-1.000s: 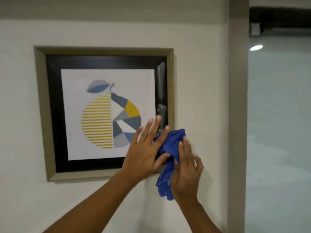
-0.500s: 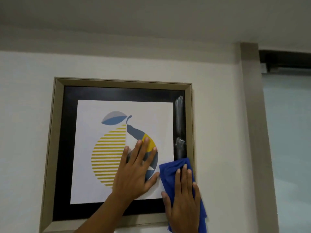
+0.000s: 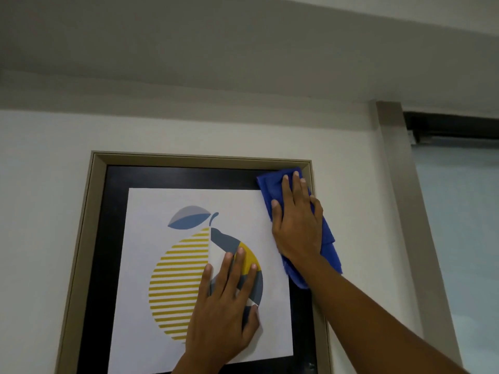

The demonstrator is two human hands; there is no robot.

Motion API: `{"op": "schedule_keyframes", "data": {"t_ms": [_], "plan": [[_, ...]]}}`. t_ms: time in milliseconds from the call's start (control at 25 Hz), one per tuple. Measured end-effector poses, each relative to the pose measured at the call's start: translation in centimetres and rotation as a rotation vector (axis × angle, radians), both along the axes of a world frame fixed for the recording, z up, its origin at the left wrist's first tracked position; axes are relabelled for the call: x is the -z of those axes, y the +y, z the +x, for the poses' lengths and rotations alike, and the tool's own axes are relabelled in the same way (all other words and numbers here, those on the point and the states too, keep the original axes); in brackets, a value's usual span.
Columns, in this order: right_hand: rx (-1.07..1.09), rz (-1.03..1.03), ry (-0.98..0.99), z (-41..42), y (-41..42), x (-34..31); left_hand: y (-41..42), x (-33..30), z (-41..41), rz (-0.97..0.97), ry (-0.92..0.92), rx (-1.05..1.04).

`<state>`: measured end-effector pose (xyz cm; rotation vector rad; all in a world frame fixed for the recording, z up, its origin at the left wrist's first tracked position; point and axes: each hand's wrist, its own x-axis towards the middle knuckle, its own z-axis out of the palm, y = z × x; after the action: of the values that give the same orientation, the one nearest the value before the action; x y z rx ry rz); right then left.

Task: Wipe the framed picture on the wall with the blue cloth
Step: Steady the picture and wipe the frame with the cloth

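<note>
The framed picture (image 3: 89, 211) hangs on a white wall, with a beige frame, a black mount and a print of a striped yellow fruit. My right hand (image 3: 295, 225) presses the blue cloth (image 3: 271, 184) flat against the glass at the picture's top right corner; the cloth's lower end hangs past my wrist over the right frame edge. My left hand (image 3: 226, 306) lies flat on the glass over the fruit, fingers spread, holding nothing. The picture's bottom edge is out of view.
A beige door post (image 3: 405, 211) runs down the wall right of the picture, with a frosted glass panel (image 3: 459, 238) and a dark top rail (image 3: 453, 128) beyond it. The ceiling (image 3: 243, 36) is close above the picture.
My right hand has slid the cloth up the right side of the glass from the bottom corner to the top corner. The left hand stays pressed on the glass. The view has tilted upward.
</note>
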<state>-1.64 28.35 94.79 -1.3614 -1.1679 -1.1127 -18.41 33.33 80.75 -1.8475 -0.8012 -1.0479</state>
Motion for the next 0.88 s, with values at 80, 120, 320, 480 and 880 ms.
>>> {"op": "schedule_keyframes", "data": {"t_ms": [80,120,320,480,880], "plan": [[-0.015,0.024,0.03,-0.2,0.1,2.5,-0.1,0.0,0.0,0.007,0.002,0.001],[-0.043,0.036,0.055,-0.5,0.3,5.2,-0.1,0.1,-0.1,0.01,0.002,0.005],[-0.029,-0.016,0.037,-1.2,0.4,20.8,-0.6,-0.1,-0.3,0.013,-0.01,0.041],[-0.082,-0.082,0.084,-1.4,-0.5,19.2,-0.8,-0.1,-0.4,0.006,-0.002,0.029],[-0.071,0.021,0.045,-1.0,0.2,1.8,0.3,0.5,0.0,0.027,0.001,0.028]]}}
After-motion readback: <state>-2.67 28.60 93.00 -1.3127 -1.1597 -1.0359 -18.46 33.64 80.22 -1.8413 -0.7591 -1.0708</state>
